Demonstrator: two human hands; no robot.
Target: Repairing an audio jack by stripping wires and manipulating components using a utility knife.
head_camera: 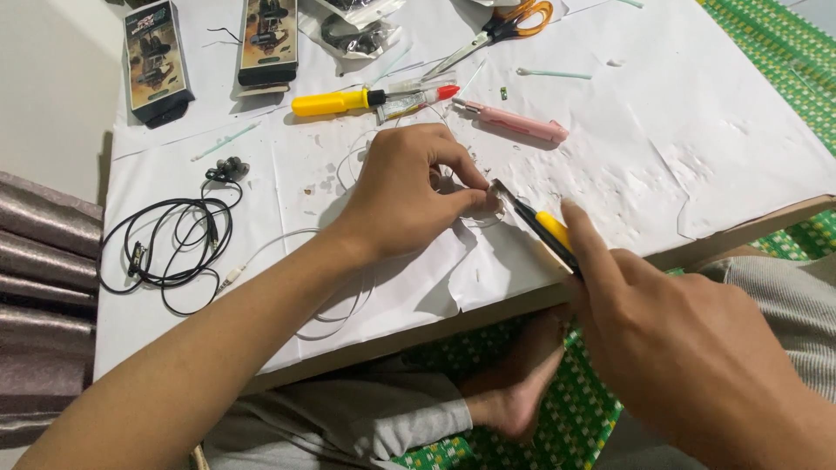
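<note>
Nearest us, our right hand [688,339] is clamped on a yellow-and-black utility knife [538,228], forefinger along its back. Its blade tip meets a thin white wire [348,170] that our left hand [405,196] pinches with closed fingertips against the paper-covered surface [697,130]. Beyond lies a yellow screwdriver [335,103].

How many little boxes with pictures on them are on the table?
2. One box stands at the far left corner; the other box is just right of it. More may lie beyond the top edge.

1 head-worn camera looks steeply down from close above at a low paper-covered table [610,130], the person's lap and foot [514,383] below it.
</note>
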